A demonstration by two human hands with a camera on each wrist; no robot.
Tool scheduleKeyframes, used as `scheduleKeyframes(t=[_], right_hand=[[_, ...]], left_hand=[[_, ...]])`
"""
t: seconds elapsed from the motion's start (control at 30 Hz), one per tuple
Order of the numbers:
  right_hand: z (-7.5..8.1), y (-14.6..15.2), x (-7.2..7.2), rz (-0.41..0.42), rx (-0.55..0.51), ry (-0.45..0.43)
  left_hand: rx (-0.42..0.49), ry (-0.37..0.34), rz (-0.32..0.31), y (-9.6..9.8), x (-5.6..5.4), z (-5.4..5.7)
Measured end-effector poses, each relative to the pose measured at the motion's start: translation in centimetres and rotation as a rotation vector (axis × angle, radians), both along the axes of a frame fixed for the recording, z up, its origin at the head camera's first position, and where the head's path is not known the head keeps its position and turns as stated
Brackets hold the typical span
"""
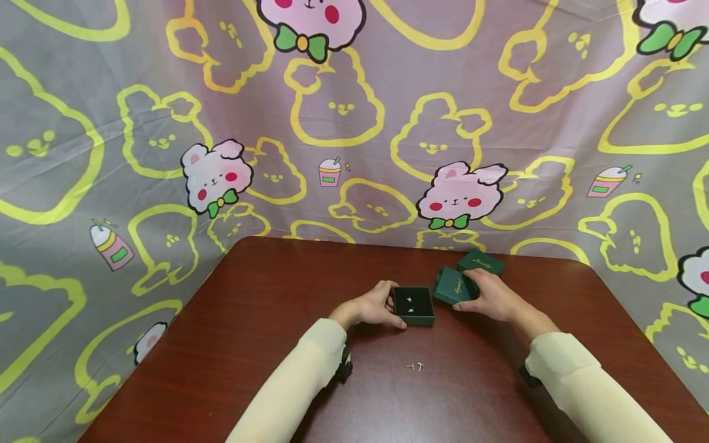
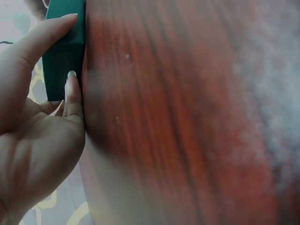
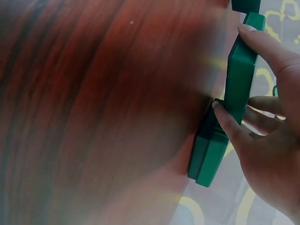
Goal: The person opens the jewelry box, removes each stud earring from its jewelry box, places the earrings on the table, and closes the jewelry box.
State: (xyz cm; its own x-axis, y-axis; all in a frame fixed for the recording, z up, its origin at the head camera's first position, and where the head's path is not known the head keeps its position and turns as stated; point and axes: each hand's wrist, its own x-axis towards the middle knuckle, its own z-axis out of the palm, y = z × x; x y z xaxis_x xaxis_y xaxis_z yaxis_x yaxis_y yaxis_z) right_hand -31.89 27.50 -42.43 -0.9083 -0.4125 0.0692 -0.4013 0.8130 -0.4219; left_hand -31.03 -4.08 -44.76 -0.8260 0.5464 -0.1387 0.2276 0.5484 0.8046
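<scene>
My left hand [image 1: 379, 306] grips the left side of an open dark green jewelry box [image 1: 419, 320]. Two small silver star-shaped earrings [image 1: 411, 311] sit on its black insert. In the left wrist view the thumb and a finger press against the box's green wall [image 2: 64, 70]. Just to the right, my right hand [image 1: 490, 295] holds a green box lid [image 1: 450, 284] with gold lettering, tilted beside the open box. The right wrist view shows that lid [image 3: 240, 77] between thumb and fingers.
A second green box [image 1: 480, 262] with gold lettering stands behind the lid, near the table's back edge. Two tiny silver pieces [image 1: 420, 367] lie on the brown wooden table [image 1: 310, 271] in front of the open box. A patterned cloth [image 1: 376, 166] hangs behind the table.
</scene>
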Motion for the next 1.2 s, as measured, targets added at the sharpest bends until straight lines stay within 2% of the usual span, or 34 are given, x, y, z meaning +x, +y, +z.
scheduleKeyframes(t=[0.47, 0.87, 1.2], right_hand=[[-0.83, 0.4, -0.21, -0.02, 0.038, -0.013], [-0.81, 0.34, 0.17, -0.01, 0.053, -0.071], [-0.45, 0.28, 0.25, 0.008, 0.048, -0.051]], left_hand=[[0.021, -0.003, -0.003, -0.04, -0.03, -0.06], [0.03, -0.009, -0.004, -0.11, 0.07, -0.04], [0.024, -0.021, 0.001, -0.22, 0.02, -0.07]])
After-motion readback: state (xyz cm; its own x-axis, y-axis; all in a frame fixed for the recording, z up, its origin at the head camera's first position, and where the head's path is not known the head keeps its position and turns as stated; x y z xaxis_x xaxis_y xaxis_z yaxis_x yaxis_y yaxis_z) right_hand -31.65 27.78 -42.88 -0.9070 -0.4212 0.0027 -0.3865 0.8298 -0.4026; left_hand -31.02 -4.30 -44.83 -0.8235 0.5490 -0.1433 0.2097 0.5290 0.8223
